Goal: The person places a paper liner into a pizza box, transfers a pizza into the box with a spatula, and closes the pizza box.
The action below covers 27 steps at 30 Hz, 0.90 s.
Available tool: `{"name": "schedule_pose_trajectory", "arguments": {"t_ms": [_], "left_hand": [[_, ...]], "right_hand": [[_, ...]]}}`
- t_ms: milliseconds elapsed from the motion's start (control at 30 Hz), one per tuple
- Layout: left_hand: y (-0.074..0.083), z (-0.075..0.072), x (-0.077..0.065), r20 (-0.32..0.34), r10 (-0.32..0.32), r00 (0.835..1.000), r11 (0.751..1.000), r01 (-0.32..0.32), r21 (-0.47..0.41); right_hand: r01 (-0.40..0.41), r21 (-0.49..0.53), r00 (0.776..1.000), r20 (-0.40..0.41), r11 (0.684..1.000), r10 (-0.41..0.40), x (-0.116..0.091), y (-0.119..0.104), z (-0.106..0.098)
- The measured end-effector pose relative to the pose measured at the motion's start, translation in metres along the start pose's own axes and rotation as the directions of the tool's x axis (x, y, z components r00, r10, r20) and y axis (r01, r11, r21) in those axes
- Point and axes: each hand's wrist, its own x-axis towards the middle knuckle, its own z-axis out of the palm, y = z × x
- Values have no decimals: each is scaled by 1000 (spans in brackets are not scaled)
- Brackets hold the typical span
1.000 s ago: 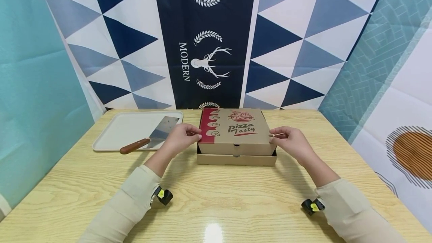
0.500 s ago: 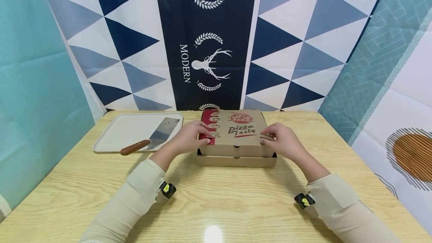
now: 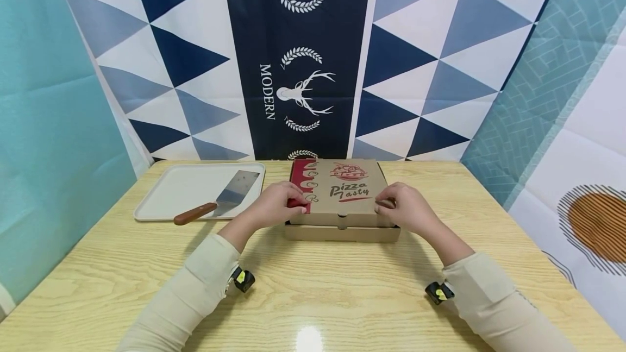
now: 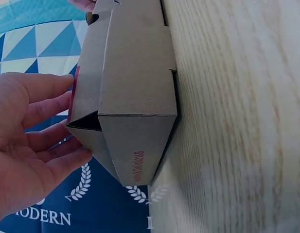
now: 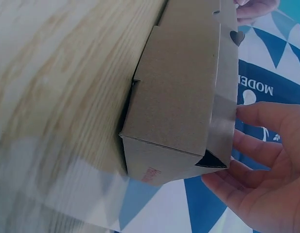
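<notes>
A closed pizza box point(image 3: 352, 194) in brown cardboard, with a red printed strip on its left, lies at the table's back middle. Its lid sits slightly proud of the lower tray part, and dark gaps show at the front corners. My left hand point(image 3: 280, 204) rests on the lid's front left corner; in the left wrist view its fingers point(image 4: 52, 85) touch the lid's top and side. At the front right corner, my right hand point(image 3: 405, 208) touches the lid likewise, fingers point(image 5: 259, 114) loosely bent. A heart-shaped hole point(image 5: 237, 38) shows in the lid's front edge.
Left of the box lies a white tray point(image 3: 178, 181). A pizza server point(image 3: 230, 192) with a wooden handle point(image 3: 195, 214) lies across it, the handle over the front rim. The wooden table point(image 3: 313, 287) ends against patterned cloth walls point(image 3: 298, 91).
Both hands have moved inward from the lid's sides onto its front corners, the left to the right and the right to the left. The box, tray and server have stayed in place.
</notes>
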Motion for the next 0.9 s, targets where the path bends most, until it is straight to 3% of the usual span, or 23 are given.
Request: {"name": "schedule_pose_trajectory", "arguments": {"t_ms": [300,900], "left_hand": [[-3,3,0,7,13,1000,999,-13,30],[-2,10,-2,40,-26,999,999,24,46]], "right_hand": [[-40,5,999,20,999,40,-3,-1,1],[-28,-7,999,46,1000,29,-7,4,5]]}}
